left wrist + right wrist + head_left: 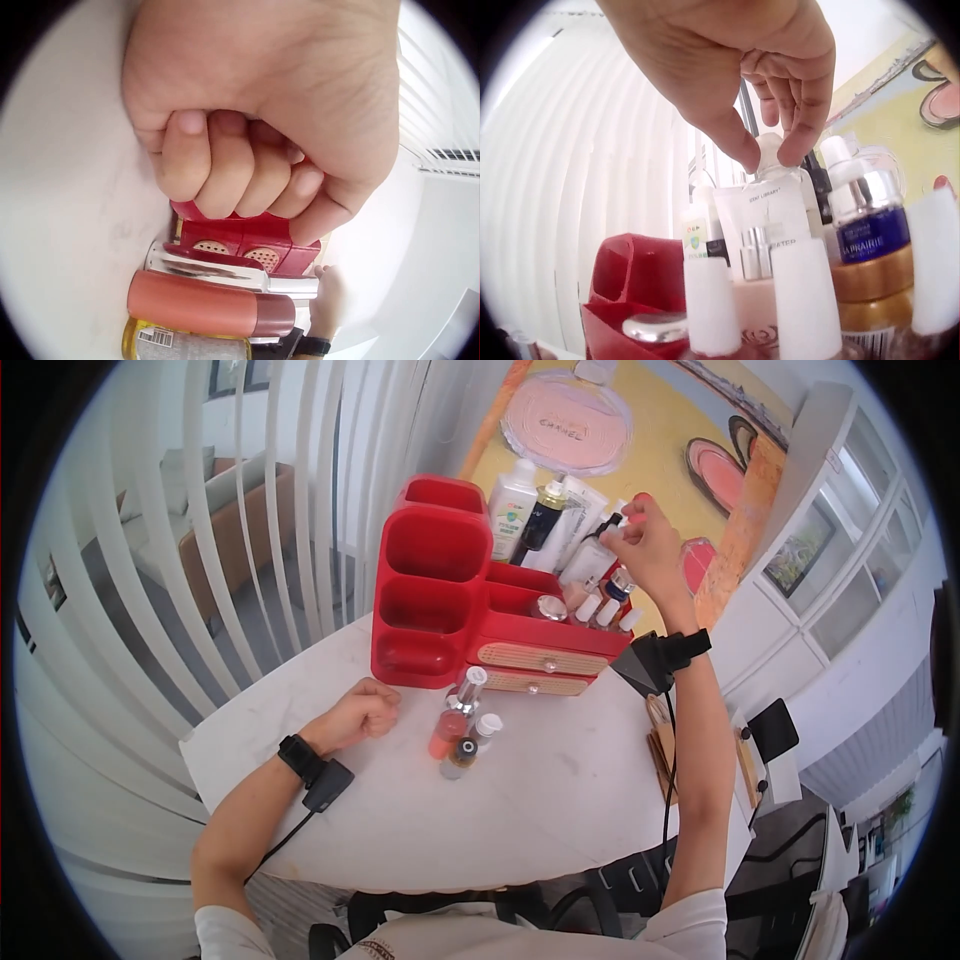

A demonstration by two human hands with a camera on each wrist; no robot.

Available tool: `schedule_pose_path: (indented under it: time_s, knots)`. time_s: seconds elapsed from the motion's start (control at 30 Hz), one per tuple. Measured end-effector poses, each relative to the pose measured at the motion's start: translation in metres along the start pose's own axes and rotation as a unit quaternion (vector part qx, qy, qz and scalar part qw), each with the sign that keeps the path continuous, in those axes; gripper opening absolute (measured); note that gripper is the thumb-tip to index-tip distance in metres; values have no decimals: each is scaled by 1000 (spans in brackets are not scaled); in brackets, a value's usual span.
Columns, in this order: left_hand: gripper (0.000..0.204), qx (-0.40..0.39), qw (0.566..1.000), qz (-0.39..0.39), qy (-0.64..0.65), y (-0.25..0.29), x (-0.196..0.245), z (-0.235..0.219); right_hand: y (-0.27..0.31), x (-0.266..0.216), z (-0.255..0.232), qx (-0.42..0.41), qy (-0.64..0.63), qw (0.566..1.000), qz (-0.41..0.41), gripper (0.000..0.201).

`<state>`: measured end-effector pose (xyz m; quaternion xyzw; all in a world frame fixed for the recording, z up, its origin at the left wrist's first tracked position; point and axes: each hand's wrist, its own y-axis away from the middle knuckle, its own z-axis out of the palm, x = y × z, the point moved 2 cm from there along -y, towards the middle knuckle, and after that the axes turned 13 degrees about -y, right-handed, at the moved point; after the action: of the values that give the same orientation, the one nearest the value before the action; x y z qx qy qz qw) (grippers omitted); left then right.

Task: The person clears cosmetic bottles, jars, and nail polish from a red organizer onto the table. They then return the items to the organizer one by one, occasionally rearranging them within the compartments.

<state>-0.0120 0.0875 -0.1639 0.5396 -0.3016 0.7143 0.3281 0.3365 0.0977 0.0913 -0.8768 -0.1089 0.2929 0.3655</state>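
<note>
My right hand (650, 547) is raised over the back right of a red organizer (428, 588). Thumb and index finger pinch the whitish cap (769, 150) of a clear bottle, whose body is mostly hidden behind a white tube (742, 210). My left hand (355, 712) rests on the white table in front of the organizer, fingers curled into the palm, with nothing seen in it. Close to its right stand a coral bottle (449, 733) with a shiny neck, a small dark-capped bottle (458, 762) and a white-capped one (488, 728).
Crowded in the organizer are a white bottle (512, 510), a black bottle with a gold top (543, 518), a blue-and-gold jar (871, 240) and several white-capped small bottles. Two drawers (545, 657) face me. A painting (655, 470) stands behind; vertical blinds (225, 540) hang at left.
</note>
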Motion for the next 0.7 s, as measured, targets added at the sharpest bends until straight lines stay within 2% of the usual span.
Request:
schedule_pose_path:
  time_s: [0.03,0.17,0.33,0.4,0.47,0.6,0.7]
  knots:
    - [36,-4,1000,-1,-2,-1,1,1,-2,-3,-7,30,4,999,-25,43]
    - [37,-3,1000,-3,-18,0,1,1,-13,-15,-37,81,-39,995,-37,42]
    - [36,9,1000,-2,-19,0,-1,1,18,-58,-72,102,-93,989,-53,41]
    - [36,6,999,-6,-32,1,1,1,44,-65,-72,50,-126,989,-53,38]
    - [36,0,1000,-4,-29,0,-1,-1,78,-71,-64,35,-82,995,-55,37]
    - [35,10,999,-7,-30,-1,-2,-1,141,-58,-27,-76,-114,990,44,37]
    - [34,15,999,-13,-28,0,-2,0,172,-34,1,-100,-134,984,63,37]
